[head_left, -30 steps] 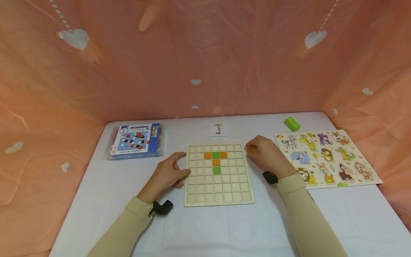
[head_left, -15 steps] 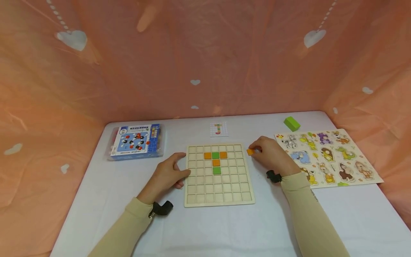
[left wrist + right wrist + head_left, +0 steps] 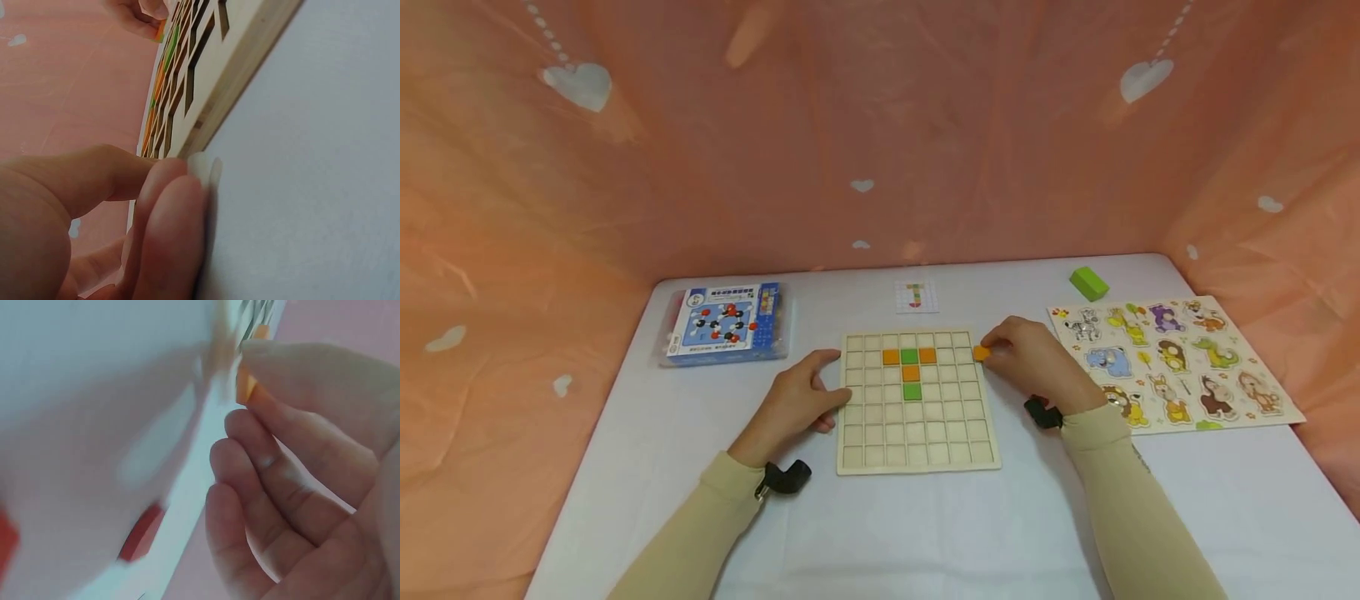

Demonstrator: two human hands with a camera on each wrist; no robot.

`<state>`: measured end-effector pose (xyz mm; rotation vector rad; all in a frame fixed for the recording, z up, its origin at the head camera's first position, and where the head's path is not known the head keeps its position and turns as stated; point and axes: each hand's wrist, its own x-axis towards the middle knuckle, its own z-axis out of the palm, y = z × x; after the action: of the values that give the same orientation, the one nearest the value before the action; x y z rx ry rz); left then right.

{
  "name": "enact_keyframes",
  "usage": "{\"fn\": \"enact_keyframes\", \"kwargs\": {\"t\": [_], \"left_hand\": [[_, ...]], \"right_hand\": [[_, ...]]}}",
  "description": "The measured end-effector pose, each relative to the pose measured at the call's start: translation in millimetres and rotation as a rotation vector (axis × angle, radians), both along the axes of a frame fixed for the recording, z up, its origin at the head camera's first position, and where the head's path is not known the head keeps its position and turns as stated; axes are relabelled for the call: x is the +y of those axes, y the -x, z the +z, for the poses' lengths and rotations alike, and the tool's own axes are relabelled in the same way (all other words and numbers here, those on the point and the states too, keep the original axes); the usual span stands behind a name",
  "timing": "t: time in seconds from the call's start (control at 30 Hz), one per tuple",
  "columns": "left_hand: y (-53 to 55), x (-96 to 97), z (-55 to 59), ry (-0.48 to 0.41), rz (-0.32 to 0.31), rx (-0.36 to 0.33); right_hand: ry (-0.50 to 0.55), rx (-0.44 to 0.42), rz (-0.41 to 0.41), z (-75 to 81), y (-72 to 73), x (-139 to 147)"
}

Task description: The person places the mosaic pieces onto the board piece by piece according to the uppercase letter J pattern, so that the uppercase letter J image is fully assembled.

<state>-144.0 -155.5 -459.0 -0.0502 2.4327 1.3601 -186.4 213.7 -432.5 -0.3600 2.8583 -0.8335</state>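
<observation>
Orange tile (image 3: 981, 353) in the right hand (image 3: 1028, 358) neared the board (image 3: 917, 455) holding five tiles (image 3: 911, 373).

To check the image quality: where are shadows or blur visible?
Right wrist: broad soft shadow across the white cloth, blurred red piece at the left edge; left wrist: dim, with a dark shadow beside the left hand; head: faint shadow beside the right sleeve.

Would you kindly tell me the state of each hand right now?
Left hand: open, touching the edge of the grid board.
Right hand: closed, pinching an orange tile.
</observation>
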Motion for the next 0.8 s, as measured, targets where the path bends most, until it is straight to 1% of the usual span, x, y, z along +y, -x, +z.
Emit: {"fn": "enact_keyframes", "kwargs": {"t": [0.13,0.3,0.47,0.57,0.8], "left_hand": [[0.7,0.2,0.7,0.001,-0.006,-0.001],[1.1,0.6,2.0,0.002,-0.005,-0.003],[2.0,0.9,1.4,0.007,-0.002,-0.002],[2.6,1.0,0.5,0.01,0.003,-0.005],[3.3,1.1,-0.2,0.013,0.007,-0.009]], "right_hand": [[-0.011,0.019,0.053,4.6,-13.2,-21.6],[-0.02,0.068,0.16,9.4,-32.3,-50.3],[-0.065,0.126,0.277,5.4,-44.1,-71.3],[-0.083,0.149,0.308,0.8,-47.3,-79.1],[-0.106,0.178,0.322,-3.5,-51.1,-86.6]]}}
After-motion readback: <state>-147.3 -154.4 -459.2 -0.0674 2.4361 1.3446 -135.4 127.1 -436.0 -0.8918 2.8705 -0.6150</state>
